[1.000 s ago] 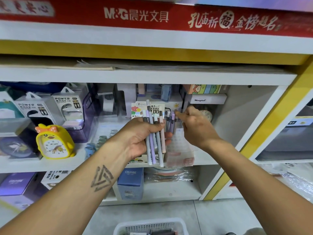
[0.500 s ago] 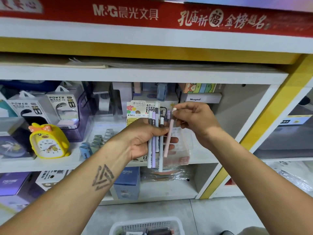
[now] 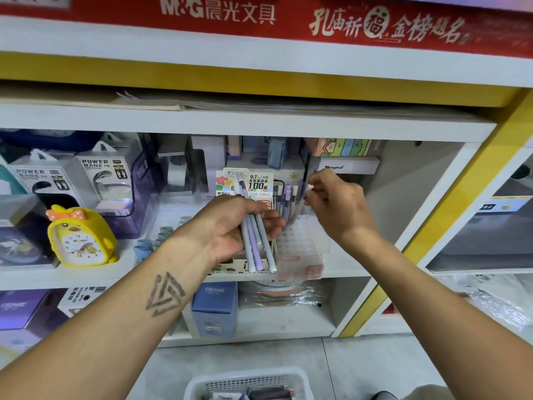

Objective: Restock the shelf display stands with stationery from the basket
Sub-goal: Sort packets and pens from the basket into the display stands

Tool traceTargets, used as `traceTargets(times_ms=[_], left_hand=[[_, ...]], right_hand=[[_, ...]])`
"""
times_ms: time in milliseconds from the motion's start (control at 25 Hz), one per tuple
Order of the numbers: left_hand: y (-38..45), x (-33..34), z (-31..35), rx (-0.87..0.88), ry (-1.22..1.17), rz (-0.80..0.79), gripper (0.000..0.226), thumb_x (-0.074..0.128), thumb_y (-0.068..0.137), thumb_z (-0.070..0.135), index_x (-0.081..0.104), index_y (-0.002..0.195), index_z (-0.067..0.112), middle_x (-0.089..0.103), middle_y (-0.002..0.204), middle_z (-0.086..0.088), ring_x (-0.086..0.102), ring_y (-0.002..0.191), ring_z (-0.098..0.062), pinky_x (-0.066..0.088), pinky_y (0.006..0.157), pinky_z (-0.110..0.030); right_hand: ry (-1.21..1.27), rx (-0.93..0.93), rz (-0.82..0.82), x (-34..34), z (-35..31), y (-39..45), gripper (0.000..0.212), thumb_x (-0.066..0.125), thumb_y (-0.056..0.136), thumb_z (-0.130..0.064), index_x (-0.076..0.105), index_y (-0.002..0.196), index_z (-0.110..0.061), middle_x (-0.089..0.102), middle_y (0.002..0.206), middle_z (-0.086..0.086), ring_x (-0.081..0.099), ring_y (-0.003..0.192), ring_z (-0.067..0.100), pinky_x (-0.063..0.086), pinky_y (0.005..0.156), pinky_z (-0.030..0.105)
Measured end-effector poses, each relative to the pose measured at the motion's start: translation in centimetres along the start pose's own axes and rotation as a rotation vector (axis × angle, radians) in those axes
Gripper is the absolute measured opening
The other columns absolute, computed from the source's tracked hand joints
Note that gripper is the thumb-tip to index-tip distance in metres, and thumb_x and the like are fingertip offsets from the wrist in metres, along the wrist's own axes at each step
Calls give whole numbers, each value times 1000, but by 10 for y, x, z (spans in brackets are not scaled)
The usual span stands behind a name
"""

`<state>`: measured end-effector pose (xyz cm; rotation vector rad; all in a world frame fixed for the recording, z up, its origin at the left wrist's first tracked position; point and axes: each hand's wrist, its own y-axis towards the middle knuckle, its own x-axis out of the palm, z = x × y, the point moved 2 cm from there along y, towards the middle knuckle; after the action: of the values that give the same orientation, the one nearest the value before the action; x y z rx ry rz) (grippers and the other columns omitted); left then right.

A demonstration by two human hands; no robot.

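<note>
My left hand (image 3: pixel 227 229) is closed around a small bunch of pens (image 3: pixel 256 243), grey and lilac, held upright in front of the middle shelf. My right hand (image 3: pixel 340 209) pinches the top of a pale pink pen (image 3: pixel 309 188) between thumb and fingers. This pen hangs over the clear plastic display stand (image 3: pixel 305 241) on the shelf. Several pens (image 3: pixel 287 197) stand in that stand, just left of the pink one. The white basket (image 3: pixel 248 381) sits on the floor at the bottom edge, with dark stationery inside.
A pencil-lead card box (image 3: pixel 248 183) stands behind my left hand. A yellow duck clock (image 3: pixel 82 238) and power bank boxes (image 3: pixel 106 177) fill the shelf's left side. A blue carton (image 3: pixel 215 307) sits below. A yellow post (image 3: pixel 450 203) bounds the shelf on the right.
My right hand pulled the pink pen out of the bunch in my left hand and carried it right, over the clear stand. The left hand's bunch is one pen smaller.
</note>
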<state>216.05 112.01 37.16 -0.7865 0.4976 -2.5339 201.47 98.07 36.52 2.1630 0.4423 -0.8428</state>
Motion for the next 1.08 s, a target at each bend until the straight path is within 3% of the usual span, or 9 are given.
traceTargets(times_ms=[320, 400, 520, 600, 680, 720, 800, 920, 1080], left_hand=[[0, 1, -3, -18, 19, -42, 20, 48, 98, -4, 59, 113, -12, 73, 94, -23, 74, 77, -30, 62, 69, -44], [0, 2, -4, -10, 22, -64, 19, 48, 97, -5, 60, 110, -13, 73, 98, -24, 75, 82, -31, 62, 71, -44], [0, 3, -5, 2, 42, -97, 14, 53, 95, -5, 64, 102, -10, 72, 103, -26, 72, 96, -35, 60, 78, -47], [0, 4, -5, 22, 59, -102, 13, 55, 93, -6, 65, 101, -8, 71, 103, -28, 71, 96, -37, 60, 77, -48], [-1, 6, -6, 38, 71, -110, 15, 56, 92, -8, 66, 103, -6, 71, 103, -29, 72, 94, -38, 60, 75, -49], [-1, 7, -7, 46, 77, -120, 18, 55, 92, -8, 66, 106, -6, 71, 104, -28, 72, 94, -39, 60, 75, -50], [-3, 9, -8, 60, 97, -150, 24, 55, 92, -9, 65, 113, -5, 71, 105, -28, 71, 94, -40, 60, 76, -51], [-4, 10, -9, 47, 99, -170, 28, 55, 92, -8, 61, 119, -8, 70, 108, -28, 70, 97, -41, 59, 79, -52], [0, 2, -4, 44, 37, -54, 28, 53, 94, -6, 56, 121, -11, 72, 101, -27, 73, 90, -36, 60, 79, -47]], right_hand=[[-76, -115, -84, 5, -1, -3, 14, 58, 97, -9, 67, 107, -9, 73, 89, 11, 68, 83, 33, 55, 70, 44], [-179, -165, -137, 8, -1, -2, 24, 52, 98, -5, 69, 115, -6, 71, 99, 14, 66, 90, 36, 54, 75, 45], [-296, -128, -270, 13, -1, -4, 42, 47, 98, -3, 57, 139, -9, 62, 120, 14, 60, 107, 34, 52, 89, 43], [-159, -63, -207, 11, -5, -3, 38, 50, 100, -10, 59, 137, -11, 66, 120, 8, 62, 109, 21, 49, 92, 32], [168, 97, -157, 7, -12, 0, 22, 61, 98, -20, 72, 117, -16, 73, 96, -6, 63, 83, -3, 46, 77, 19], [371, 197, -199, 6, -16, 1, 15, 67, 96, -24, 76, 106, -19, 72, 85, -10, 61, 71, -6, 46, 68, 16], [624, 331, -319, 6, -24, 0, 8, 74, 90, -26, 79, 93, -20, 74, 79, -8, 61, 63, -3, 45, 55, 12], [725, 374, -371, 2, -31, -3, 7, 75, 87, -12, 76, 90, -6, 73, 79, 7, 61, 64, 11, 43, 52, 21], [861, 484, -44, -22, -14, 10, 8, 62, 92, 2, 67, 97, 7, 69, 70, 11, 57, 54, 18, 47, 50, 25]])
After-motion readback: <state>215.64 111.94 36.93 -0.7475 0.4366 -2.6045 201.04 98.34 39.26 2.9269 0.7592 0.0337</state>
